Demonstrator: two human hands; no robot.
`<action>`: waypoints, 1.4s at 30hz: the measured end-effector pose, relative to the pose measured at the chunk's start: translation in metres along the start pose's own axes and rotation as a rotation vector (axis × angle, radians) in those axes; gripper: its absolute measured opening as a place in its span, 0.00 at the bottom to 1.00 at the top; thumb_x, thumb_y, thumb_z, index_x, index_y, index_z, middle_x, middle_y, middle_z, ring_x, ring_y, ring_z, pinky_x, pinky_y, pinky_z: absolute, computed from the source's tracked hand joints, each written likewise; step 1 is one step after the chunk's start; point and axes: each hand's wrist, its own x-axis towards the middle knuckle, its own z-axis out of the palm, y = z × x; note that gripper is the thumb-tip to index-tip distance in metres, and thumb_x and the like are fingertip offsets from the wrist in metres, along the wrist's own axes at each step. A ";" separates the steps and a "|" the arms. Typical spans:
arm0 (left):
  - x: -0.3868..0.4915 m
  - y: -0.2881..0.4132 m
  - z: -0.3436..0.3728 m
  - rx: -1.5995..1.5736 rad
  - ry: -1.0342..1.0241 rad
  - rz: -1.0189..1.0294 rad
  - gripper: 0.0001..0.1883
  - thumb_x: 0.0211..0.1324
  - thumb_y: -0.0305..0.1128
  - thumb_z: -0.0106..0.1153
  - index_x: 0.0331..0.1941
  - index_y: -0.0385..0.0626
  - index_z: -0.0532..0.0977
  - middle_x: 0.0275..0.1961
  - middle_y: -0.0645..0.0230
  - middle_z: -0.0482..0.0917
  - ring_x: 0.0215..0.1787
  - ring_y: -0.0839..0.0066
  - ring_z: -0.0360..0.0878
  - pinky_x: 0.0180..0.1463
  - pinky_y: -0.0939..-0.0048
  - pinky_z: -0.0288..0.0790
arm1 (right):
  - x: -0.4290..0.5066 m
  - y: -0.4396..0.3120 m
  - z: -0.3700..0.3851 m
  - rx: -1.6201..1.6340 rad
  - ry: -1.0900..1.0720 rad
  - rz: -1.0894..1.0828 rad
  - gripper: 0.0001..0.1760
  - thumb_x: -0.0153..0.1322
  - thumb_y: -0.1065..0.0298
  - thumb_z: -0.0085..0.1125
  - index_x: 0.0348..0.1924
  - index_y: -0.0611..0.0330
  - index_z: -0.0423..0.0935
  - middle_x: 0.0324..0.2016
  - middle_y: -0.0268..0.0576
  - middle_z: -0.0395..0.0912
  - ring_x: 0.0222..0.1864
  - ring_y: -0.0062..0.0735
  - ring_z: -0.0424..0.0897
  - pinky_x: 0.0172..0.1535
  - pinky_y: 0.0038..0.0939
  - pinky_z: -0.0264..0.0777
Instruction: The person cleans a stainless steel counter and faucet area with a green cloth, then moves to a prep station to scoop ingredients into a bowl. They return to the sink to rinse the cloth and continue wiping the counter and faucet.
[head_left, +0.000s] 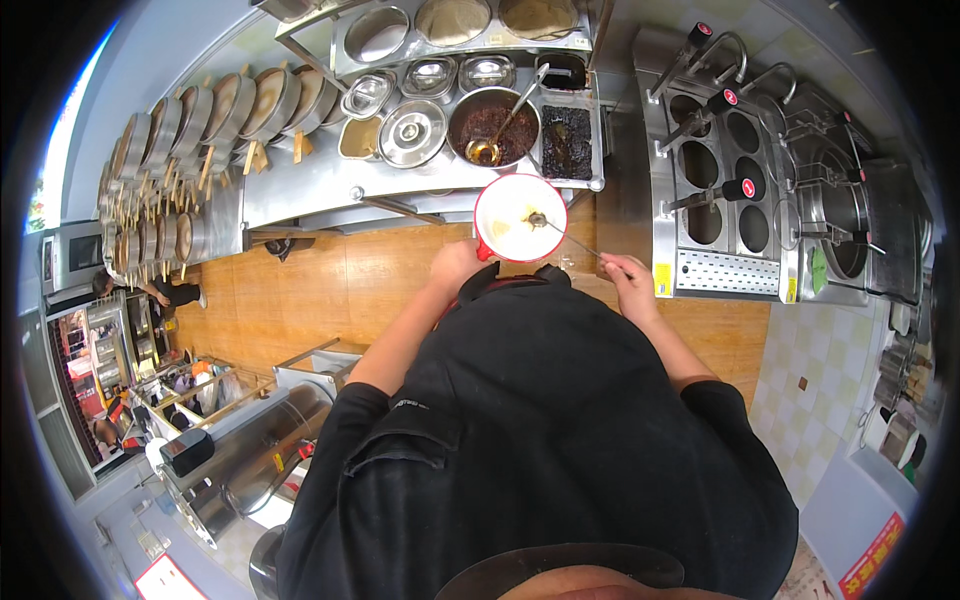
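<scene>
My left hand (459, 264) holds the red handle of a white enamel bowl (495, 202) with a red rim, in front of my body. In my right hand (631, 286) is the thin handle of a metal spoon (538, 220), whose head is inside the bowl beside a little yellowish-brown stuff. Just beyond the bowl stands a round pot of dark red sauce (480, 124) with a ladle (517, 105) leaning in it. A tray of dark food (566, 142) is to its right, a lidded steel pot (411, 133) to its left.
Many wooden-handled pans (225, 105) are stacked at the left of the steel counter (300, 187). A multi-hole noodle boiler (701, 165) stands at the right. Behind me on the left is a large steel machine (255, 450). Another person (176, 292) is at the far left.
</scene>
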 end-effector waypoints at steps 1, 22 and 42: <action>0.000 0.000 0.000 -0.004 0.001 0.006 0.27 0.55 0.57 0.66 0.41 0.42 0.87 0.42 0.47 0.89 0.47 0.47 0.89 0.53 0.48 0.81 | 0.002 0.004 0.002 0.226 0.064 0.164 0.12 0.83 0.69 0.59 0.54 0.65 0.85 0.39 0.44 0.87 0.43 0.35 0.86 0.47 0.35 0.81; 0.026 -0.082 -0.043 0.047 -0.192 0.425 0.19 0.58 0.45 0.68 0.46 0.41 0.83 0.40 0.42 0.87 0.45 0.42 0.87 0.48 0.47 0.77 | -0.016 0.046 0.093 0.110 0.507 0.436 0.41 0.79 0.60 0.62 0.81 0.59 0.56 0.45 0.58 0.87 0.41 0.47 0.87 0.45 0.43 0.81; -0.086 0.136 0.072 0.439 -0.607 1.073 0.12 0.55 0.35 0.63 0.36 0.35 0.81 0.31 0.44 0.84 0.35 0.44 0.85 0.43 0.50 0.76 | -0.817 -0.147 0.013 -0.600 1.443 1.703 0.14 0.69 0.69 0.63 0.45 0.62 0.90 0.42 0.60 0.89 0.44 0.56 0.90 0.47 0.48 0.83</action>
